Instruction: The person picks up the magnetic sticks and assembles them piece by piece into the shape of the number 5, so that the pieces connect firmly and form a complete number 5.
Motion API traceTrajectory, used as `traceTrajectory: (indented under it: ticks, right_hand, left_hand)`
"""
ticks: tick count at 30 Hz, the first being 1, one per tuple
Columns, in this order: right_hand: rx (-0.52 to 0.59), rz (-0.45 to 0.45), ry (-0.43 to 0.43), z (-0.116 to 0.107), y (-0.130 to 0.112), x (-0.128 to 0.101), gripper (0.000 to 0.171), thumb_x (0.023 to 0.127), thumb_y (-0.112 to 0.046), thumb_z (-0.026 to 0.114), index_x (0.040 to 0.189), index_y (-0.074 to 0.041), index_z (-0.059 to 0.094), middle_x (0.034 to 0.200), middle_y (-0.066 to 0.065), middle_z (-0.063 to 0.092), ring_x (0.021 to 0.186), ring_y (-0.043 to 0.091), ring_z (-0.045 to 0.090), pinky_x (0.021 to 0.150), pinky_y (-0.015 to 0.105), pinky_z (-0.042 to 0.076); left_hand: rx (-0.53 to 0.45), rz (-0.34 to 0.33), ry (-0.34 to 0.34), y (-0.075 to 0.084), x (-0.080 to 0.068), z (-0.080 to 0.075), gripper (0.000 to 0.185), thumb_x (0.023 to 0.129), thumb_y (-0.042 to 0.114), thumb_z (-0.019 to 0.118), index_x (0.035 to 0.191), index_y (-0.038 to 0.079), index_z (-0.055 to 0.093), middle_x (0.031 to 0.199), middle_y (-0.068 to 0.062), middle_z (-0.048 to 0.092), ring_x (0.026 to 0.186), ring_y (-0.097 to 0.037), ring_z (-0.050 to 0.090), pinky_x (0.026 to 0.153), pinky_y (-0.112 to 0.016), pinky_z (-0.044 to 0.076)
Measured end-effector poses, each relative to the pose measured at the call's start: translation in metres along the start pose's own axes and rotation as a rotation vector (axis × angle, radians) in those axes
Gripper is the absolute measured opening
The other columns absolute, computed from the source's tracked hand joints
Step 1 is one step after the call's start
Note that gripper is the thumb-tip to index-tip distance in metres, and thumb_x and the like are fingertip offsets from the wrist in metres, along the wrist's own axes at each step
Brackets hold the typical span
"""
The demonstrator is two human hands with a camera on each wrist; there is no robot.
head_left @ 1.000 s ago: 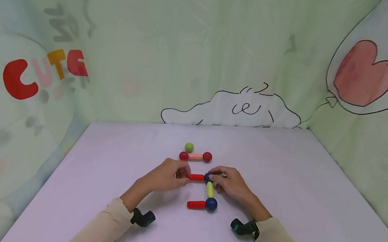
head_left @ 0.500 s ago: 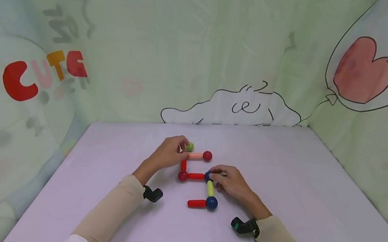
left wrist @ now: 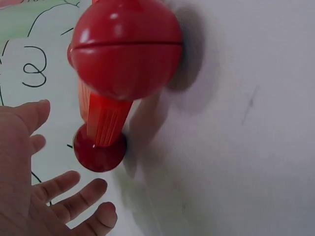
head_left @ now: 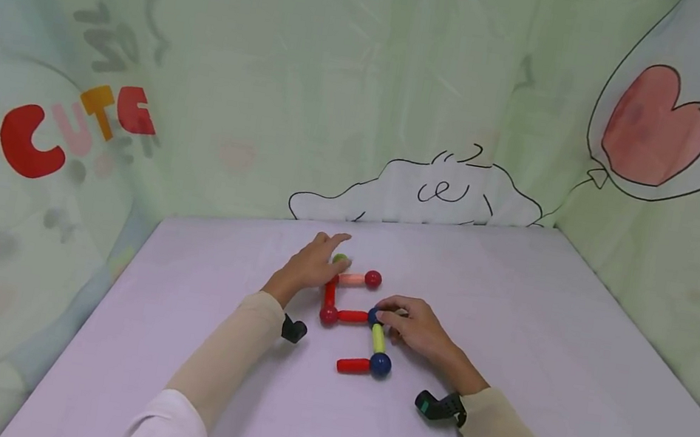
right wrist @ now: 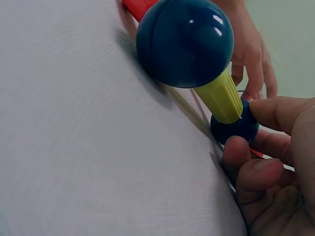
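Note:
A chain of coloured rods and balls lies on the table. My right hand point(head_left: 415, 326) pinches the far blue ball point(right wrist: 234, 130) between thumb and finger. From that ball a yellow rod point(head_left: 378, 339) runs to the near blue ball point(head_left: 379, 365), which has a red rod point(head_left: 353, 366) on its left. Another red rod point(head_left: 352, 317) leads left to a red ball point(head_left: 328, 315). With fingers spread, my left hand point(head_left: 311, 264) reaches over the chain's far left corner, partly hiding a green ball point(head_left: 340, 257). In the left wrist view, the corner red ball point(left wrist: 100, 153) sits beyond its fingers.
A pink rod point(head_left: 352, 278) ends in a red ball point(head_left: 373, 278) at the chain's far side. The table point(head_left: 483, 274) has a pale lilac cover. Printed cloth point(head_left: 241, 84) hangs behind it, and a dark device point(head_left: 441, 407) is strapped to the right wrist.
My left hand has moved forward from the near-left red ball to the far corner beside the green ball, and its fingers have spread. My right hand keeps its pinch on the blue ball.

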State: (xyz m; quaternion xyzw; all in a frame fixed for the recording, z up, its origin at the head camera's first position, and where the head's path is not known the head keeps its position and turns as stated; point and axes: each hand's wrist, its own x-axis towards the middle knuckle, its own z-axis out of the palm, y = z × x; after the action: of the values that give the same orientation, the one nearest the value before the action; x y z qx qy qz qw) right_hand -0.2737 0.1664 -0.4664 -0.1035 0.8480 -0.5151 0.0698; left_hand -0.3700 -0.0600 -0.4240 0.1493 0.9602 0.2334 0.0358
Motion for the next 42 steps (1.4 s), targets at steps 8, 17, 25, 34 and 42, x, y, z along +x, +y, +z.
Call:
traceTrajectory:
  ticks: [8, 17, 25, 34, 42]
  right_hand:
    - [-0.003, 0.006, 0.001, 0.001, -0.002, 0.000, 0.023, 0.091, -0.021, 0.061, 0.112, -0.011, 0.065, 0.089, 0.006, 0.063, 0.062, 0.023, 0.057, 0.059, 0.032, 0.050]
    - [0.007, 0.023, 0.012, 0.002, -0.003, -0.002, 0.022, 0.090, -0.019, 0.061, 0.111, -0.012, 0.065, 0.089, 0.006, 0.062, 0.061, 0.023, 0.056, 0.059, 0.032, 0.049]
    - [0.011, 0.025, 0.008, 0.002, -0.002, -0.002, 0.023, 0.090, -0.020, 0.062, 0.111, -0.012, 0.066, 0.090, 0.006, 0.062, 0.061, 0.023, 0.057, 0.059, 0.032, 0.050]
    - [0.011, 0.024, 0.015, 0.002, -0.003, -0.003, 0.022, 0.090, -0.019, 0.062, 0.111, -0.012, 0.066, 0.090, 0.006, 0.062, 0.061, 0.023, 0.057, 0.059, 0.032, 0.049]
    - [0.011, 0.004, 0.012, 0.002, -0.004, -0.003, 0.022, 0.091, -0.019, 0.062, 0.111, -0.011, 0.066, 0.089, 0.006, 0.062, 0.060, 0.022, 0.056, 0.058, 0.032, 0.050]
  left_hand:
    - [0.071, -0.073, -0.065, 0.003, 0.010, 0.009, 0.052, 0.091, 0.048, 0.052, 0.136, 0.023, 0.047, 0.124, -0.004, 0.050, 0.108, -0.021, 0.049, 0.091, -0.047, 0.046]
    - [0.102, -0.090, -0.023, 0.001, 0.018, 0.017, 0.043, 0.091, 0.036, 0.055, 0.128, 0.016, 0.052, 0.112, -0.002, 0.055, 0.099, -0.020, 0.049, 0.089, -0.046, 0.045]
    - [0.083, -0.096, -0.011, 0.002, 0.016, 0.018, 0.040, 0.091, 0.036, 0.057, 0.125, 0.015, 0.054, 0.101, -0.001, 0.054, 0.093, -0.020, 0.049, 0.084, -0.043, 0.046]
    - [0.028, -0.101, 0.010, 0.001, 0.011, 0.015, 0.039, 0.089, 0.037, 0.059, 0.123, 0.017, 0.054, 0.103, 0.000, 0.055, 0.093, -0.019, 0.050, 0.081, -0.041, 0.048]
    - [0.039, -0.068, 0.040, 0.002, 0.001, 0.005, 0.038, 0.088, 0.036, 0.061, 0.120, 0.016, 0.054, 0.100, 0.000, 0.055, 0.090, -0.018, 0.051, 0.078, -0.038, 0.049]
